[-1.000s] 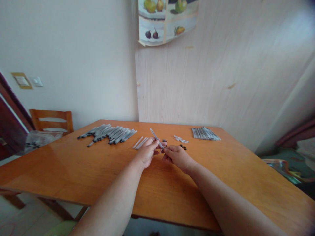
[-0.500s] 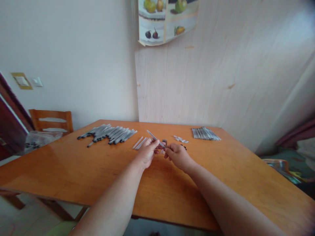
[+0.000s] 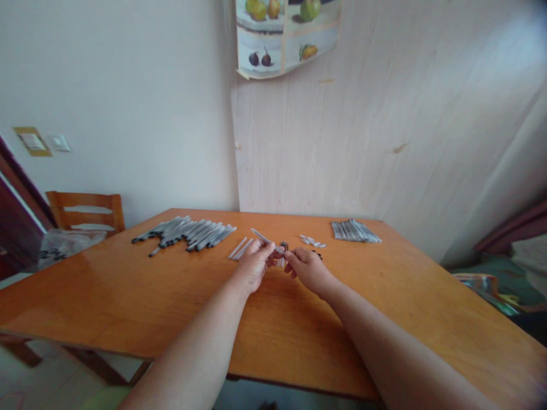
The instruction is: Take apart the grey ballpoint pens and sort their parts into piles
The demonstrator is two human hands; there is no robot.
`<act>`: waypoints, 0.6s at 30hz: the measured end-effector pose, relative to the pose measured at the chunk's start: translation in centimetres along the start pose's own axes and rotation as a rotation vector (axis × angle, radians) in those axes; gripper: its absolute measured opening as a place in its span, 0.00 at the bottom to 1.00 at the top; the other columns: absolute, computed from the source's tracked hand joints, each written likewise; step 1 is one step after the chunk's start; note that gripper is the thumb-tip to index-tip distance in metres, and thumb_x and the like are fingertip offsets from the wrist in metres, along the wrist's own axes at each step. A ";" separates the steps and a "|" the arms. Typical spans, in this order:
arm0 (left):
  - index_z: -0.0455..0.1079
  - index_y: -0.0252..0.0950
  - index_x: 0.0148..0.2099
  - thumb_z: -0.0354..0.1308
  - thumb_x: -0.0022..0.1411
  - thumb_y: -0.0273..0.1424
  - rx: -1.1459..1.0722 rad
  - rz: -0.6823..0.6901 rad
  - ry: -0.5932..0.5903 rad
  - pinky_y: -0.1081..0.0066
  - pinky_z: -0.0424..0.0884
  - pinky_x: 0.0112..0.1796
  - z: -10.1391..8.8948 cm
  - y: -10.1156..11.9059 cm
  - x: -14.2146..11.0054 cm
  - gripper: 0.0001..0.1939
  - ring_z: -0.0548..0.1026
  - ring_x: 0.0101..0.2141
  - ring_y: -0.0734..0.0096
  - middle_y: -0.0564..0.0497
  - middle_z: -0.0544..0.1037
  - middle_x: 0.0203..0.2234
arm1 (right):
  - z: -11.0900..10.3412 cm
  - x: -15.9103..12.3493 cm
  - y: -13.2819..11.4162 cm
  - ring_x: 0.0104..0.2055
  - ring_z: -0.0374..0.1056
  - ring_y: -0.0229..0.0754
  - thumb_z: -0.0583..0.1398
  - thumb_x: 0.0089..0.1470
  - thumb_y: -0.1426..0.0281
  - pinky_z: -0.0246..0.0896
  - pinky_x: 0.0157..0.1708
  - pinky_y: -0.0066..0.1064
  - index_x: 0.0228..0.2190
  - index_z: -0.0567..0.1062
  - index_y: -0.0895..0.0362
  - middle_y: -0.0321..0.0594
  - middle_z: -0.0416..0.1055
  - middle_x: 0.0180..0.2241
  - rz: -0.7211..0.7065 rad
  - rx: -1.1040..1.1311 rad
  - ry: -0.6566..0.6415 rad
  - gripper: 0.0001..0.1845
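Over the middle of the table, my left hand [image 3: 255, 265] is closed around a slim pen [image 3: 259, 234] with a pale barrel. My right hand [image 3: 308, 266] pinches the pen's near right end; its fingertips cover that end. The pen slants from upper left to lower right between both hands. Just behind my left hand lie a few pale thin tubes [image 3: 240, 249]. Small white pieces [image 3: 311, 241] and some small black pieces [image 3: 317, 254] sit beyond my right hand. Several small parts [image 3: 284, 246] behind my fingers are partly hidden.
A wide pile of pens with black ends [image 3: 188, 232] spreads over the table's back left. A neat row of pens [image 3: 355, 231] lies at the back right. The wooden table [image 3: 171, 302] meets the wall. A chair [image 3: 88, 209] with a plastic bag [image 3: 68, 245] stands left.
The pen lies slightly flatter between my hands, and its far end sits a little lower. Both hands keep their hold. The whole view has shifted slightly.
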State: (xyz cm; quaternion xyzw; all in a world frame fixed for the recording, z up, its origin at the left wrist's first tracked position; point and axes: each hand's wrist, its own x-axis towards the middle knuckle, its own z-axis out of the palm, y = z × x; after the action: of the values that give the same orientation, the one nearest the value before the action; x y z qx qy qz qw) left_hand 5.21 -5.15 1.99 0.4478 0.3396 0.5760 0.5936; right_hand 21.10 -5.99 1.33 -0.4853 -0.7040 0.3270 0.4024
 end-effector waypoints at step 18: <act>0.65 0.35 0.37 0.66 0.52 0.38 -0.007 0.019 -0.020 0.72 0.67 0.32 0.0 -0.1 0.0 0.16 0.77 0.32 0.69 0.47 0.79 0.32 | 0.2 0.2 1.0 0.22 0.63 0.34 0.53 0.59 0.58 0.54 0.23 0.26 0.27 0.70 0.57 0.37 0.71 0.23 -0.072 -0.052 0.024 0.17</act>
State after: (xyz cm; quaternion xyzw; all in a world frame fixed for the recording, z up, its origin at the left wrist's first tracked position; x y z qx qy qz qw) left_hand 5.25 -5.13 1.85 0.4544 0.3273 0.5784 0.5932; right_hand 21.33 -5.52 0.47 -0.4738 -0.7245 0.2880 0.4095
